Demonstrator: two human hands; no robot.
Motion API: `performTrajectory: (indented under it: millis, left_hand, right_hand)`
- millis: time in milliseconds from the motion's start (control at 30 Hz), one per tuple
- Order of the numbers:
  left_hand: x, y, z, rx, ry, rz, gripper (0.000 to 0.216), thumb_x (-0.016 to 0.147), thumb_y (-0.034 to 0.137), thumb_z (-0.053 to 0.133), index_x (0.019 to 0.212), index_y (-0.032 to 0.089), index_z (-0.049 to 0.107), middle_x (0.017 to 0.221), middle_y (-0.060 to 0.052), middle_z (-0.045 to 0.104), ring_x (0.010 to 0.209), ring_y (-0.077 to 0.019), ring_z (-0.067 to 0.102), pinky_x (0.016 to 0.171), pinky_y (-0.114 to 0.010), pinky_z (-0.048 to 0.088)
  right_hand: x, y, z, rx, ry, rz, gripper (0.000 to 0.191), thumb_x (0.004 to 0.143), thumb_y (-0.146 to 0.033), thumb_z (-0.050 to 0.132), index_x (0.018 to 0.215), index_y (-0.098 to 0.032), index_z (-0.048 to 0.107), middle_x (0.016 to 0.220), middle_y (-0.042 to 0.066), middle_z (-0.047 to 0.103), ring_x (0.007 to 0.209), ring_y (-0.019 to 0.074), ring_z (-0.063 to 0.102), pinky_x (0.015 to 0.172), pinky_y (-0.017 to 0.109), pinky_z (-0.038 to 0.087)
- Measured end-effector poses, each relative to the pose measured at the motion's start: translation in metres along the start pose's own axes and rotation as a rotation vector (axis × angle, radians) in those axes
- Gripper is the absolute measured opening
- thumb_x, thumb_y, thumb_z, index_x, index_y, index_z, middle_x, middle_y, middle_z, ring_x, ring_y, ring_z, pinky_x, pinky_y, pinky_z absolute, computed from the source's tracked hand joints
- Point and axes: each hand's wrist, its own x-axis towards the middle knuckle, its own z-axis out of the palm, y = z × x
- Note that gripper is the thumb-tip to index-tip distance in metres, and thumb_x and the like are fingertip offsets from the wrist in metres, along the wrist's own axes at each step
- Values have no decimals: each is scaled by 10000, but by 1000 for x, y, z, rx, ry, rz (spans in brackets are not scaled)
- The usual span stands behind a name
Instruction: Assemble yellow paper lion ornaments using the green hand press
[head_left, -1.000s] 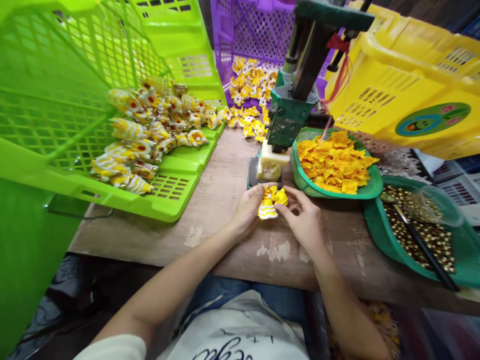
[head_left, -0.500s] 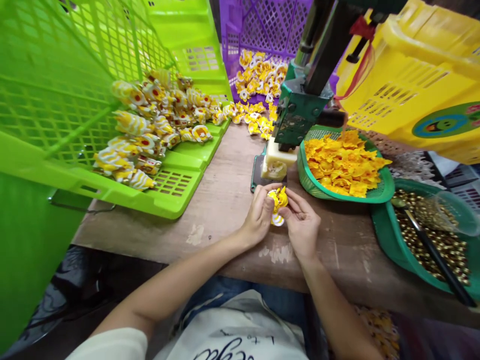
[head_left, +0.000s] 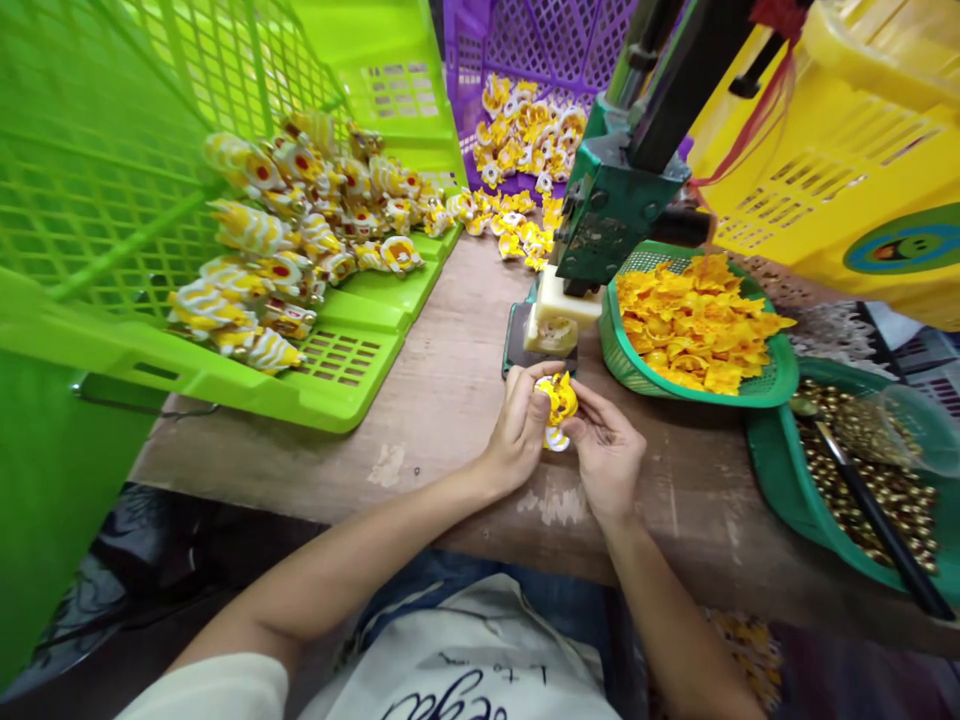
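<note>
Between my two hands is a small yellow-and-white plastic toy part (head_left: pixel 557 400), its white striped piece hanging at the bottom. My left hand (head_left: pixel 519 425) pinches it from the left with thumb and fingers. From the right, my right hand (head_left: pixel 606 445) grips its edge, thumb at the front. Just beyond my fingers stands a green hand press (head_left: pixel 611 215) with a cream-coloured block (head_left: pixel 559 315) under its ram. Right of the press, a green basket (head_left: pixel 626 365) holds yellow plastic pieces (head_left: pixel 694 320).
At left a tipped green crate (head_left: pixel 360 400) holds striped yellow-white toy parts (head_left: pixel 247 260). A purple crate (head_left: pixel 525 50) with more parts stands behind. At right are a green tub (head_left: pixel 772 470) of gold beads with a black-handled spoon (head_left: pixel 877 510), and a yellow crate (head_left: pixel 810 200).
The view has shifted slightly. Both hands keep their hold on the toy part, which stays in nearly the same place with very little turning.
</note>
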Motion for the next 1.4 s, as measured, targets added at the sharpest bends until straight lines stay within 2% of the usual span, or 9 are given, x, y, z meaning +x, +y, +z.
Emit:
performTrajectory:
  millis: [267, 400, 633, 967, 1167, 1400]
  left_hand:
    - [-1, -4, 1, -11, -23, -18, 549, 948, 599, 409, 1301, 216, 581, 1133, -94, 517, 1091, -231, 524, 1002, -349, 419]
    - [0, -4, 2, 2, 13, 6, 541, 948, 600, 406, 1273, 212, 599, 1134, -89, 512, 1072, -224, 529, 999, -342, 422]
    - [0, -5, 1, 16, -1, 8, 552, 949, 605, 402, 1276, 209, 602, 1115, -89, 511, 1062, -225, 530, 996, -353, 424]
    - [2, -7, -1, 151, -31, 34, 565, 985, 595, 286, 1314, 202, 525, 1138, -95, 475, 1104, -220, 523, 1020, -382, 428]
    - [2, -7, -1, 199, -34, 68, 533, 1002, 559, 276, 1323, 208, 516, 1148, -96, 485, 1123, -219, 514, 1030, -382, 416]
    - [0, -6, -1, 282, -55, 62, 560, 996, 580, 258, 1337, 204, 493, 1160, -103, 481, 1153, -234, 501, 1041, -394, 391]
  right_hand:
    - [-4, 1, 2, 28, 60, -49, 363, 786, -403, 775, 1096, -217, 741, 1089, 80, 733, 969, 213, 714, 878, 336, 609]
    - [-3, 1, 1, 1, 58, -79, 364, 802, -413, 762, 1109, -220, 739, 1093, 85, 730, 960, 211, 710, 879, 338, 604]
    - [-1, 3, 0, -1, 49, -48, 349, 771, -383, 789, 1078, -218, 759, 1049, 78, 743, 912, 194, 715, 833, 303, 612]
    - [0, 10, -1, 26, 44, -49, 339, 765, -349, 800, 1079, -224, 763, 1029, 65, 758, 902, 187, 723, 827, 290, 611]
    - [1, 10, 0, 9, 49, -112, 300, 794, -345, 778, 1065, -217, 758, 1125, 91, 721, 1039, 211, 690, 914, 334, 586]
    - [1, 11, 2, 9, 87, -157, 261, 790, -329, 786, 1007, -195, 733, 980, 67, 696, 927, 172, 685, 840, 292, 589]
